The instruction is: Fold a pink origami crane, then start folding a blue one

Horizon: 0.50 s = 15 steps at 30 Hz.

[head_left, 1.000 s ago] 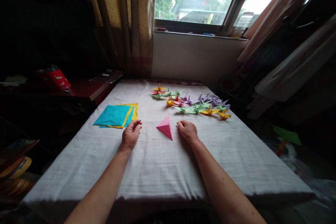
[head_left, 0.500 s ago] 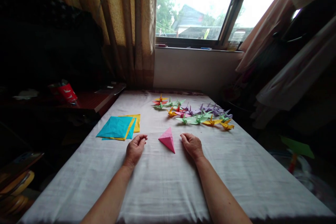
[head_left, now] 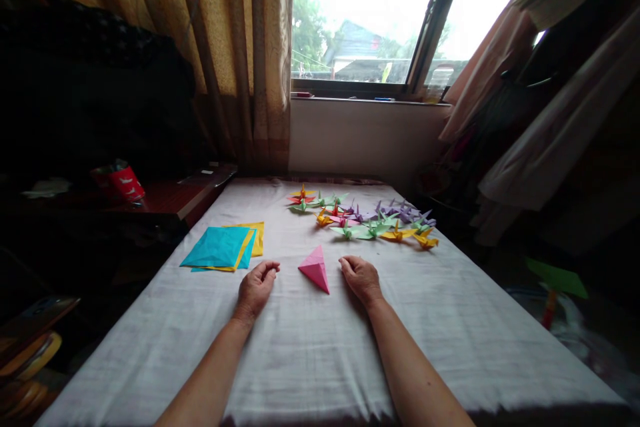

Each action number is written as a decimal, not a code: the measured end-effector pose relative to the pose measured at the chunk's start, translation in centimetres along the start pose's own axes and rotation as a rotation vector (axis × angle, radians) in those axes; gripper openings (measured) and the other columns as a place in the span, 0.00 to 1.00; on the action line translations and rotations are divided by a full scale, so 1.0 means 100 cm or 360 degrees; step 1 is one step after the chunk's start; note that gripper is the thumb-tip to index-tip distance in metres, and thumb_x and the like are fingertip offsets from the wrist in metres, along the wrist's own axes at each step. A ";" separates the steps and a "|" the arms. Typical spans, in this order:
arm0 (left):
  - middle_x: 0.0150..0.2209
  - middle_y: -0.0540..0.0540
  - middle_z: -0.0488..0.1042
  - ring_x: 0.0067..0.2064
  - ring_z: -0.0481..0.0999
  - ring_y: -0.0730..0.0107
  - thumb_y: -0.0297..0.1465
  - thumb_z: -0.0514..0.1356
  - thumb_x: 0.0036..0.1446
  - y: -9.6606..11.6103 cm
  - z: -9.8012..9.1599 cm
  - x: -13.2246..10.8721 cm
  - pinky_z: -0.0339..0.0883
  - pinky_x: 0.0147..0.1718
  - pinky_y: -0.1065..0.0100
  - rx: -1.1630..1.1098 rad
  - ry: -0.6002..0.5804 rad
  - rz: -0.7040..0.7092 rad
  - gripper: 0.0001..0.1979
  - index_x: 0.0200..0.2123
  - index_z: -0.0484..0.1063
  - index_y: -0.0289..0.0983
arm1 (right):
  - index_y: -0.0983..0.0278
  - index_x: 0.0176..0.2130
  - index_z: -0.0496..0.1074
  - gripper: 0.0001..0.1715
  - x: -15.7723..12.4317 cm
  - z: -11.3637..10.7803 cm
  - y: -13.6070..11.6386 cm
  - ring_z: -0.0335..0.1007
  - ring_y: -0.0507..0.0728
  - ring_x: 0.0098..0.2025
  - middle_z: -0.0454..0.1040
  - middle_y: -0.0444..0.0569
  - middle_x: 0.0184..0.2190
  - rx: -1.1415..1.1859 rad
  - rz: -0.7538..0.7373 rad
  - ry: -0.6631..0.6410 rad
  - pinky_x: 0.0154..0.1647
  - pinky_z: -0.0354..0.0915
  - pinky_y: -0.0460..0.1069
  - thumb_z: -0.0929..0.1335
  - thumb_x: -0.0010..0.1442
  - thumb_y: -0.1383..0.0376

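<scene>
A folded pink paper piece (head_left: 316,269), pointed and roughly kite-shaped, lies on the white cloth between my two hands, touched by neither. To its left, my left hand (head_left: 257,287) rests with its fingers loosely curled and nothing in them. On the other side, my right hand (head_left: 361,277) lies with fingers curled under and thumb against them, also holding nothing visible. A stack of blue and yellow paper sheets (head_left: 217,247) is just beyond my left hand. Several folded paper cranes (head_left: 373,230) in green, purple, orange, red and pink stand in rows beyond my right hand.
The table's white cloth (head_left: 300,360) reaches towards the window wall. At the left is a dark wooden desk (head_left: 165,203) with a red cup (head_left: 127,183). A curtain (head_left: 270,53) hangs behind, and clothes (head_left: 530,140) hang at the right.
The whole view has shifted slightly, with the window and the cranes a little further left. Both hands and the pink paper keep their places on the cloth.
</scene>
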<state>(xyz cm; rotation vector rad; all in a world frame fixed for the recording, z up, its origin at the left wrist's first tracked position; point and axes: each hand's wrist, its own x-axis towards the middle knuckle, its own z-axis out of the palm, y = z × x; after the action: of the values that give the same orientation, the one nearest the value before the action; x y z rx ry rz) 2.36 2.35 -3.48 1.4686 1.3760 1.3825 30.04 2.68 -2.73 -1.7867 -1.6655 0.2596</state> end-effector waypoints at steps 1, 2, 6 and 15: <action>0.33 0.46 0.82 0.37 0.81 0.61 0.43 0.62 0.47 0.000 0.000 0.000 0.73 0.39 0.63 0.0004 0.0000 0.0002 0.15 0.34 0.77 0.39 | 0.57 0.35 0.81 0.18 0.000 0.000 0.000 0.77 0.57 0.37 0.82 0.48 0.35 -0.0002 0.0000 0.0001 0.37 0.64 0.47 0.63 0.62 0.58; 0.33 0.46 0.82 0.37 0.81 0.61 0.43 0.62 0.47 0.000 0.000 0.000 0.73 0.39 0.64 0.0008 -0.0001 0.0004 0.15 0.34 0.77 0.39 | 0.57 0.35 0.81 0.18 0.000 0.000 0.000 0.77 0.57 0.37 0.82 0.48 0.35 -0.0004 0.0000 0.0001 0.37 0.64 0.47 0.63 0.63 0.58; 0.33 0.46 0.82 0.37 0.81 0.61 0.43 0.61 0.48 -0.001 0.001 0.000 0.73 0.38 0.64 0.0022 -0.0006 0.0009 0.15 0.35 0.77 0.39 | 0.57 0.36 0.81 0.17 0.000 0.000 0.000 0.77 0.58 0.37 0.82 0.49 0.36 -0.0010 0.0004 -0.0008 0.37 0.64 0.47 0.63 0.63 0.59; 0.34 0.46 0.82 0.36 0.81 0.62 0.40 0.57 0.49 0.002 0.000 -0.001 0.74 0.36 0.66 0.0147 -0.0028 0.0048 0.15 0.35 0.77 0.39 | 0.58 0.36 0.81 0.18 0.000 -0.003 -0.002 0.76 0.57 0.37 0.82 0.47 0.36 -0.0029 -0.0006 -0.0060 0.37 0.63 0.47 0.62 0.64 0.59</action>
<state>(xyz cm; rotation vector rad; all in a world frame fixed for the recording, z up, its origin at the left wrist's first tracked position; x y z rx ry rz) 2.46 2.23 -3.29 1.5636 1.4291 1.3368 30.04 2.55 -2.39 -1.8023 -1.7028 0.2788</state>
